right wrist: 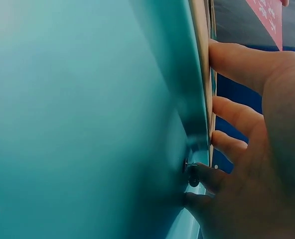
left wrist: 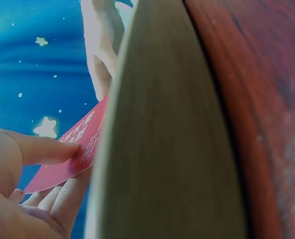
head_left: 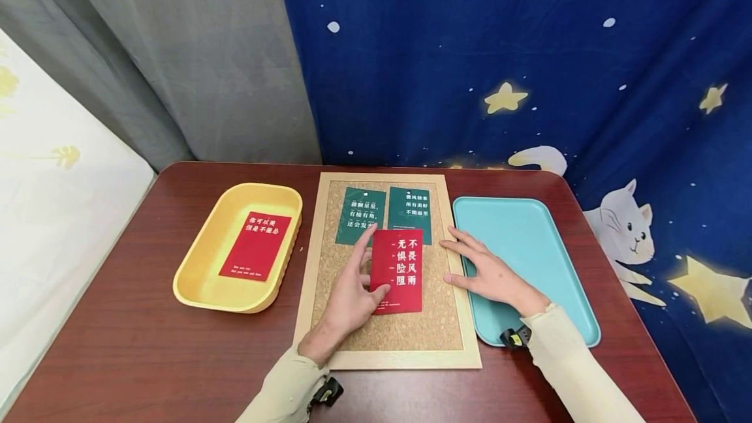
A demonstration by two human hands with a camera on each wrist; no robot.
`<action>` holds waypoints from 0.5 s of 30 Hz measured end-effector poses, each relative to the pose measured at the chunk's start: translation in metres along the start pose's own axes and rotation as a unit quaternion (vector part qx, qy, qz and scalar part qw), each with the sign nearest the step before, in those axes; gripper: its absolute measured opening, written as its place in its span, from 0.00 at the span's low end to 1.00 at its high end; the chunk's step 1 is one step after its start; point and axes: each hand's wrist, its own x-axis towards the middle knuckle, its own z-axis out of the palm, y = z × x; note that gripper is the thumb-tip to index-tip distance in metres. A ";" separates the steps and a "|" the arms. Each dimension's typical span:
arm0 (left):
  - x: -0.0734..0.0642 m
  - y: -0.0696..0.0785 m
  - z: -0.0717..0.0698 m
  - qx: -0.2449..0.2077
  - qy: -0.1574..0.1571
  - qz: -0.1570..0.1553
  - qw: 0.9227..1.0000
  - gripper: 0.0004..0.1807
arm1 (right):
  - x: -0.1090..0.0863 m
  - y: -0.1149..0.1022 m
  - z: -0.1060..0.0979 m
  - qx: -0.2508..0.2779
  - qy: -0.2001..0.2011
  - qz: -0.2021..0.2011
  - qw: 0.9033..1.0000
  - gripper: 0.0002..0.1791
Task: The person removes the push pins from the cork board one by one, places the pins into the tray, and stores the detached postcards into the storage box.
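My left hand [head_left: 350, 296] pinches a red card [head_left: 405, 273] with white lettering, the thumb on its face and other fingers behind it. The card is over the corkboard [head_left: 335, 279], below two green cards, the left one [head_left: 354, 217] and the right one [head_left: 417, 217], at the board's top. In the left wrist view, the held red card [left wrist: 68, 172] tilts beside the board's wooden edge [left wrist: 162, 119]. My right hand [head_left: 493, 274] has its fingers spread, with fingertips at the board's right frame. A small dark object [right wrist: 193, 177] shows near its fingers, too unclear to name.
A yellow basket [head_left: 202, 250] stands left of the board and contains another red card [head_left: 255, 247]. To the right lies a blue tray [head_left: 523, 234], partly under my right hand. Curtains [head_left: 411, 70] hang behind the brown table [head_left: 147, 344].
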 end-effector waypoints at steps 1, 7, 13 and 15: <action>0.000 0.000 0.000 -0.005 -0.001 0.000 1.000 0.65 | 0.000 0.000 0.000 0.000 0.000 0.000 1.000 0.41; 0.002 0.003 -0.003 -0.005 -0.003 0.005 1.000 0.64 | 0.001 0.000 -0.002 0.002 0.004 -0.004 1.000 0.40; 0.000 0.003 -0.006 0.017 0.007 0.003 1.000 0.63 | -0.001 0.000 0.000 0.001 0.005 -0.008 1.000 0.40; -0.001 0.003 -0.007 0.015 0.010 0.005 1.000 0.63 | -0.001 0.000 0.000 0.003 0.005 -0.008 1.000 0.40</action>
